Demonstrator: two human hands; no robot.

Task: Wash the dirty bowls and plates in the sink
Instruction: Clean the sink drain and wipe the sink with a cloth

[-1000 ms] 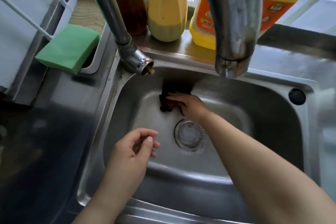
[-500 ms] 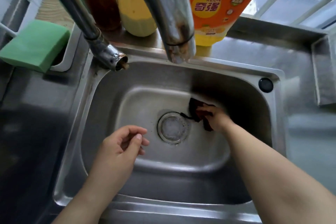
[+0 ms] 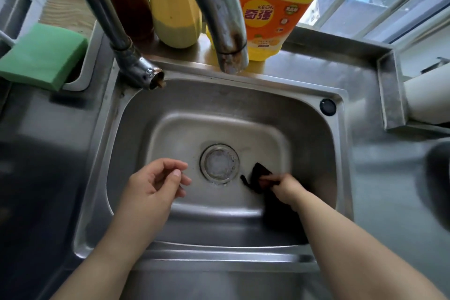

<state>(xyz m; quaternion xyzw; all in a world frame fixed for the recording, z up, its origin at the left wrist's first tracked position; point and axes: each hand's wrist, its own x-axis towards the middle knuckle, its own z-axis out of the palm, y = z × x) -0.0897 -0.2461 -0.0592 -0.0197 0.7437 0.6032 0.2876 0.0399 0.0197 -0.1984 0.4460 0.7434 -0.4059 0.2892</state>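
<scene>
In the head view, the right hand (image 3: 283,189) pinches a dark, limp cloth (image 3: 258,176) against the smooth steel sink (image 3: 314,134) floor, probably wiping it. The round drain strainer (image 3: 220,163) lies just beyond its fingertips. The left hand (image 3: 152,189) hovers, fingers loosely curled, empty. No bowls or plates show.

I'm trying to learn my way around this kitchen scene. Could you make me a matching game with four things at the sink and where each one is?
Things:
1. sponge
2. cloth
3. drain
4. detergent bottle

Places:
A. middle of the sink floor
B. on the ledge behind the taps
C. in the right hand
D. on the white tray at the left

Pairs: 1-D, 2-C, 3-A, 4-B
</scene>
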